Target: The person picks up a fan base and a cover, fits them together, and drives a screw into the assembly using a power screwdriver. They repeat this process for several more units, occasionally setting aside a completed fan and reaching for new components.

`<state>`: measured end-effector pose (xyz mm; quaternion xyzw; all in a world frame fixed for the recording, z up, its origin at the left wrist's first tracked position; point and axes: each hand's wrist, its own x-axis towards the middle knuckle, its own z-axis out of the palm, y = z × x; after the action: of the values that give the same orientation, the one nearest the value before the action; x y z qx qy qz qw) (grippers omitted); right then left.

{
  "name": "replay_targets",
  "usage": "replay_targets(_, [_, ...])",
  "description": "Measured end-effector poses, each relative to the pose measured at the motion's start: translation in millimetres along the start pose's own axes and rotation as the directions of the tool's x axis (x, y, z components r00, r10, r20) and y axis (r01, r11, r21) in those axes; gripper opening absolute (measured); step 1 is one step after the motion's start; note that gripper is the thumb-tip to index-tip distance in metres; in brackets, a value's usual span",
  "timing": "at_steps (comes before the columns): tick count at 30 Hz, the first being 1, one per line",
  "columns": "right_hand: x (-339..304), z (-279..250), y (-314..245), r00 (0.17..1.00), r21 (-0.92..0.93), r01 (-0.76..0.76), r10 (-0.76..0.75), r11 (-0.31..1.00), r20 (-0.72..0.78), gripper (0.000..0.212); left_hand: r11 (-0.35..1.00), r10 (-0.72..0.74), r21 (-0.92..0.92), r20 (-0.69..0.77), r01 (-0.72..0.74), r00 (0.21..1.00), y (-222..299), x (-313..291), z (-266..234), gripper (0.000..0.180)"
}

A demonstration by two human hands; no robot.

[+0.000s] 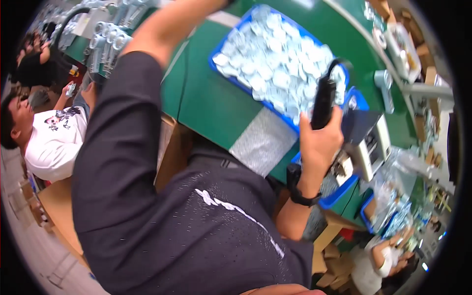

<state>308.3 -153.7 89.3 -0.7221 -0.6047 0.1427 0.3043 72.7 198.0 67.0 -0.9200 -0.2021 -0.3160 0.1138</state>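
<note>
My right hand (pixel 320 140) is closed around a black corded handheld tool (pixel 324 101), its cable curling from the top end. The hand is raised by the near right side of a blue tray (pixel 231 81) heaped with pale blue round plastic pieces (pixel 278 54). A black band (pixel 300 194) circles my right wrist. My left arm (pixel 169 22) stretches forward past the upper edge of the picture, and that hand is out of sight. Between the tray and my body, a silvery bubble-wrap sheet (pixel 265 140) lies on the green table (pixel 209 103).
A small white-and-dark machine (pixel 368 145) stands right of my hand. Pale blue handheld fans (pixel 105 46) crowd the far left; another pale blue fan-shaped piece (pixel 385 91) lies right of the tray. Co-workers sit at left (pixel 54 140) and lower right (pixel 376 263). Cardboard boxes (pixel 337 263) sit below.
</note>
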Motion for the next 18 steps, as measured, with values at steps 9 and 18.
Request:
replay_targets(9, [6.3,38.8,-1.9,0.972,-0.214,-0.081,0.125,0.973,0.198,0.064,0.981,-0.179,0.011,0.413,0.192,0.893,14.9,-12.8,34.7,0.042])
replay_targets(18, [-5.2,12.9,4.0,0.989,0.245,-0.079,0.044,0.966,0.143,0.055,0.58,-0.502,0.234,-0.652,0.781,0.568,84.1,-213.3,-149.1,0.044])
